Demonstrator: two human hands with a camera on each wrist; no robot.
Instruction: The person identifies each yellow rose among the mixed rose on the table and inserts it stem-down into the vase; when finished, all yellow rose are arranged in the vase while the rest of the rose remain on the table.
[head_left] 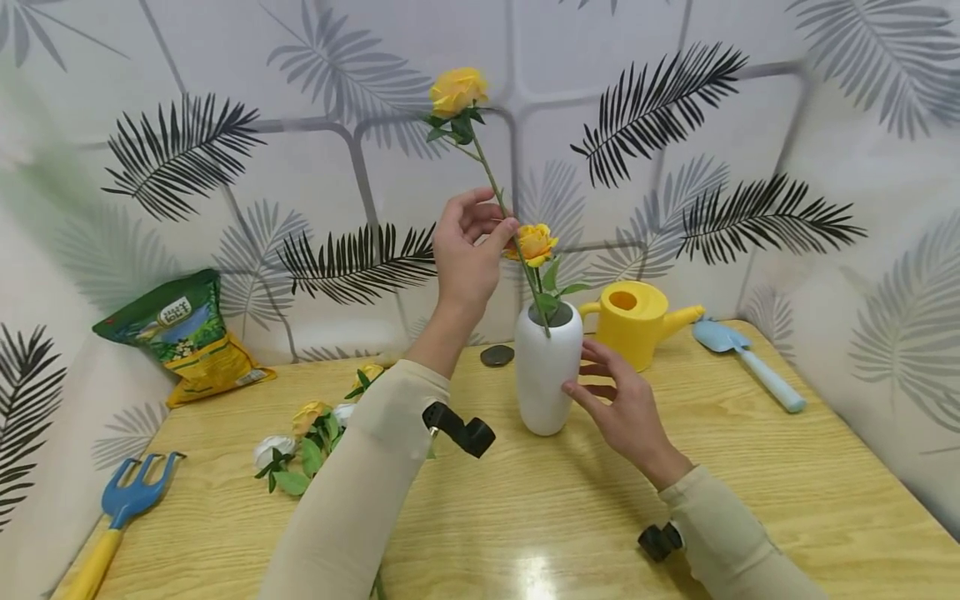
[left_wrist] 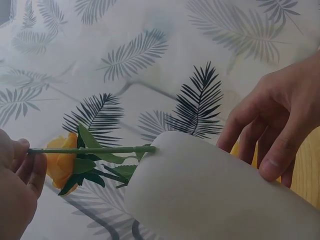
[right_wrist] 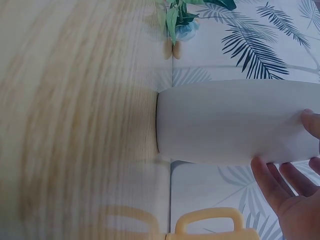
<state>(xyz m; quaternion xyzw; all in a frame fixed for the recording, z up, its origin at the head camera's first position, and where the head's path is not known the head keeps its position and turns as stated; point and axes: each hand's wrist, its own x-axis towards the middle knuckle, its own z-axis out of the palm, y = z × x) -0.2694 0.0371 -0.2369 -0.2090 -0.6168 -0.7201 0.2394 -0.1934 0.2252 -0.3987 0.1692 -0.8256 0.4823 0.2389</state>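
My left hand (head_left: 471, 254) pinches the stem of a yellow rose (head_left: 459, 92), its bloom high above the white vase (head_left: 549, 383). The lower stem end (left_wrist: 147, 149) overlaps the vase's rim and shows in the left wrist view; whether it touches is unclear. A second, orange-yellow rose (head_left: 535, 243) stands in the vase, its lower stem hidden inside. My right hand (head_left: 626, 408) holds the upright vase at its right side, thumb in front and fingers toward the back, also seen in the right wrist view.
A yellow watering can (head_left: 633, 325) and a blue trowel (head_left: 750, 362) lie behind and right of the vase. A dark round disc (head_left: 497, 356) is near the wall. Left are several yellow and white flowers (head_left: 307, 442), a seed-type bag (head_left: 187, 333) and a hand fork (head_left: 135, 500).
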